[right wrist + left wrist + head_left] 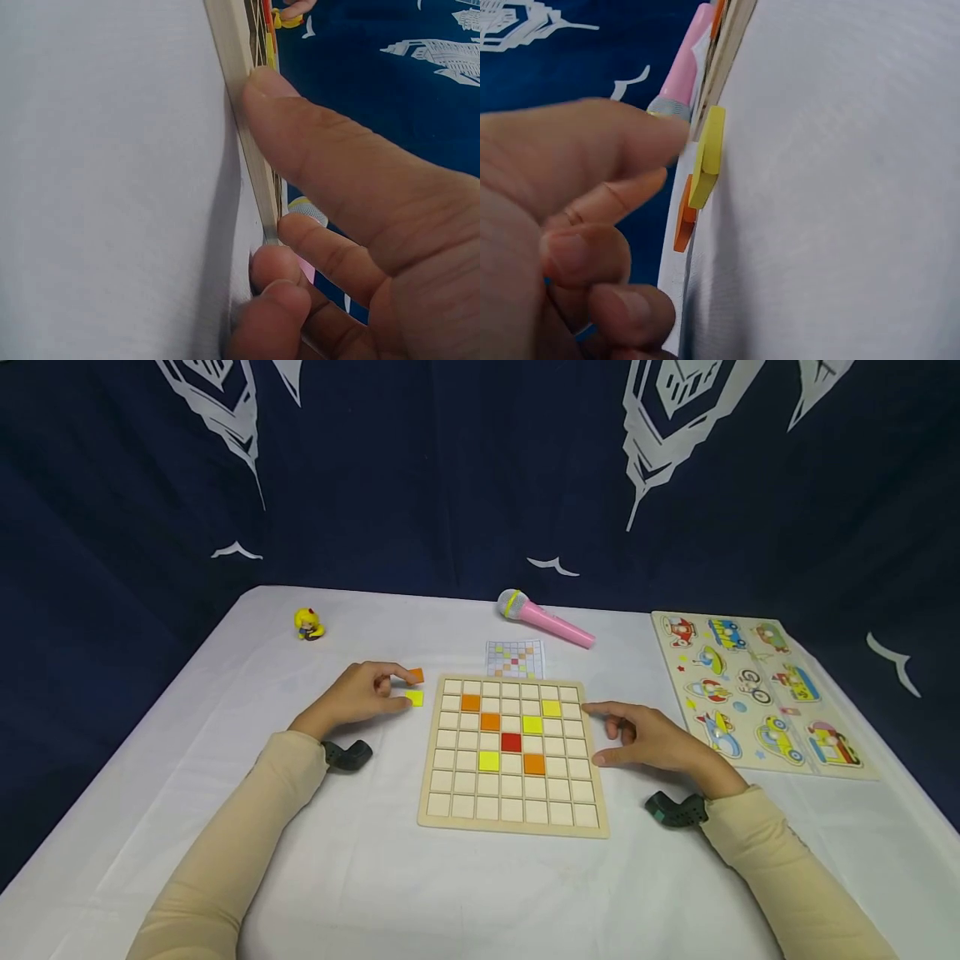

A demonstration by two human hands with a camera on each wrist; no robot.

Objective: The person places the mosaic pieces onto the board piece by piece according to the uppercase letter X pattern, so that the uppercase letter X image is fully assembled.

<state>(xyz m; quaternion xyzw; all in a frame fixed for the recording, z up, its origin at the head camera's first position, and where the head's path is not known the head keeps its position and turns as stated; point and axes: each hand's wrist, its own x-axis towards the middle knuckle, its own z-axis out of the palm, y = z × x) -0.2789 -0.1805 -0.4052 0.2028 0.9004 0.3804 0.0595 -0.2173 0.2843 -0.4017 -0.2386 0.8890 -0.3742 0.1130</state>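
Note:
The wooden grid board (pixel 513 831) lies flat in mid-table. On it are three orange tiles, three yellow tiles and a red tile (pixel 511 742) among pale squares. Left of the board lie a loose yellow tile (pixel 709 157) and a loose orange tile (pixel 683 217). My left hand (pixel 360 693) reaches in beside these two, thumb and index finger spread, the thumb close to the yellow one. At the board's right edge rests my right hand (pixel 645 739), its index fingertip and thumb (pixel 300 127) against the rim, the other fingers bent.
Behind the board lies a small printed pattern card (pixel 514 658), with a pink microphone (pixel 551 622) beyond it. A yellow-haired figurine (pixel 308 624) stands far left. To the right is a picture puzzle board (pixel 765 693). A dark curtain (pixel 442 477) hangs behind the white-covered table.

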